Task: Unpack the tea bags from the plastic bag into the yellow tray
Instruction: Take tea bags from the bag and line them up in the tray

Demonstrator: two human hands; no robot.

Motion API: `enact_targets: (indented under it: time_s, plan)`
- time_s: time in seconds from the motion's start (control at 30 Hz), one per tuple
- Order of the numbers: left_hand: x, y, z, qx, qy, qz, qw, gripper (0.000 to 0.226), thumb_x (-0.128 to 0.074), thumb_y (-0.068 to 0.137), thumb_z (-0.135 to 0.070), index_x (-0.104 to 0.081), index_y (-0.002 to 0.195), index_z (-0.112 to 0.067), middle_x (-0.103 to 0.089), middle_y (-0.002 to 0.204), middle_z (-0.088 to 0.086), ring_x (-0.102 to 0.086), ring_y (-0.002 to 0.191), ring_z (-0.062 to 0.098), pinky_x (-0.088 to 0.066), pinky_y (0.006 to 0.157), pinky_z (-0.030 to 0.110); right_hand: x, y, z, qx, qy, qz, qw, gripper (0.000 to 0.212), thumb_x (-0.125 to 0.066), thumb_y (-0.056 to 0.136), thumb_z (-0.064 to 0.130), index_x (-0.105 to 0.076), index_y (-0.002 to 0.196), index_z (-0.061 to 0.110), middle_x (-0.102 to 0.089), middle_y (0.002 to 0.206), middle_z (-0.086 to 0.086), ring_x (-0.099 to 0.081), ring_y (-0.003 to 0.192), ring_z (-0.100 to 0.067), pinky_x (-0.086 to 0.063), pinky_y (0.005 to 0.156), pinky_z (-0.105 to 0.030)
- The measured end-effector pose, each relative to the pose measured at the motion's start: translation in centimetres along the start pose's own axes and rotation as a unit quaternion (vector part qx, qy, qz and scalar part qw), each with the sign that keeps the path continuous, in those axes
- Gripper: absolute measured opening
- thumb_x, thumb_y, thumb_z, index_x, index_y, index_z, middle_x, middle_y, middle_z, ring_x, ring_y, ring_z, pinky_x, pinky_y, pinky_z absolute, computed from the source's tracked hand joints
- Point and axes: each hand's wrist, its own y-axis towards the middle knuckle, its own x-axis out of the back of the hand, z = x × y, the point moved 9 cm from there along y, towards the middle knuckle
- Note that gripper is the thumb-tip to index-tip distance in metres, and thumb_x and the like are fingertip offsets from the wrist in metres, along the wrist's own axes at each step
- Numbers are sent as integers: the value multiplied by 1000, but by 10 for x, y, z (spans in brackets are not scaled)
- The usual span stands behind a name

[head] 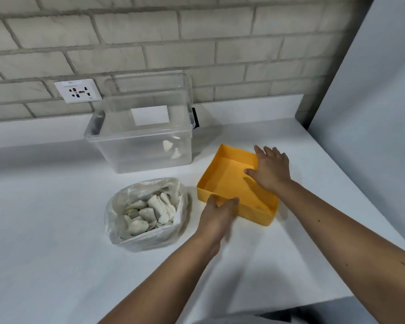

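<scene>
Steadying the empty yellow tray [255,215], apparently for loading: your right hand [270,170] lays straight fingers [260,152] over its right wall; your left hand [218,213], at the near rim, is too blurred to judge. The tea bags [150,211] sit in the plastic bag [147,240], mid-worktop [56,206].

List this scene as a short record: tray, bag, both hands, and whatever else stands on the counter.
yellow tray: empty, on the white counter
plastic bag: open, left of the tray, holding tea bags
left hand: at the tray's near rim, blurred, grip unclear
right hand: fingers straight, resting on the tray's right rim
clear bin: behind the bag
</scene>
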Motion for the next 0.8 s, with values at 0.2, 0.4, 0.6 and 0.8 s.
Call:
enact_targets:
  time_s: [0.2, 0.4, 0.6, 0.8]
  plan:
    - [13, 19, -24, -68, 28, -55, 996, 51, -51, 102, -24, -38, 151, -28, -54, 133, -7, -52, 116, 17, -37, 90, 31, 7, -15, -19, -40, -26, -49, 998, 43, -35, 102, 39, -50, 132, 11, -55, 130, -13, -49, 119, -33, -36, 95, -40]
    - [37, 46, -32, -59, 69, -120, 989, 61, -39, 105, -8, -20, 159, -29, -37, 159, -5, -41, 141, 22, -40, 99, 33, 1, -38, -37, -78, 49, -86, 992, 28, -43, 91, 4, -67, 103, 11, -67, 98, -9, -59, 80, -27, -37, 60, -28]
    - [42, 55, -30, -60, 102, -129, 985, 54, -41, 105, -15, -29, 156, -27, -40, 158, -6, -44, 139, 23, -42, 107, 38, -3, -45, -39, -82, 80, -97, 989, 30, -44, 93, 4, -67, 110, 11, -68, 99, -10, -63, 86, -30, -40, 61, -29]
    - [44, 38, -50, -62, 120, -102, 985, 56, -52, 103, -28, -32, 155, -21, -41, 157, 0, -45, 139, 27, -40, 112, 44, 17, -59, -25, -61, 93, -161, 981, 43, -49, 99, 27, -46, 139, 12, -48, 133, -12, -50, 114, -33, -48, 78, -41]
